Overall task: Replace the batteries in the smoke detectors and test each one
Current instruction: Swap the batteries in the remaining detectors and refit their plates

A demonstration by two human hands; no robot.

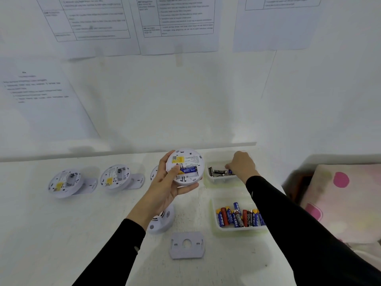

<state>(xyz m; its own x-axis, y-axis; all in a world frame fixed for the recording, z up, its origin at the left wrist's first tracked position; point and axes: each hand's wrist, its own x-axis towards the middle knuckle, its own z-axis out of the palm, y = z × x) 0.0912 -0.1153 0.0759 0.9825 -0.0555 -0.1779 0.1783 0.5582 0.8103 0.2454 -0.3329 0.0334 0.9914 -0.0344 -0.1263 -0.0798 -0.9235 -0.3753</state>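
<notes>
Round white plastic smoke detector (186,168) is held back-up over mid-table, left hand (162,188) curled round its rim, thumb by the blue cell (188,169) in its bay. Best keep it level, and spent cells out of the near clear tray (216,225) of fresh batteries. Right hand (242,165), fingers curled, appears to pinch a small blue battery (230,172) inside the far clear tray (212,179), right.

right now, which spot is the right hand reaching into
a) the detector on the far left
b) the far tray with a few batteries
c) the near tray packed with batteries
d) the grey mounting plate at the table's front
b: the right hand is in the far tray, fingers curled onto a battery; the near tray lies untouched under its forearm.
</notes>
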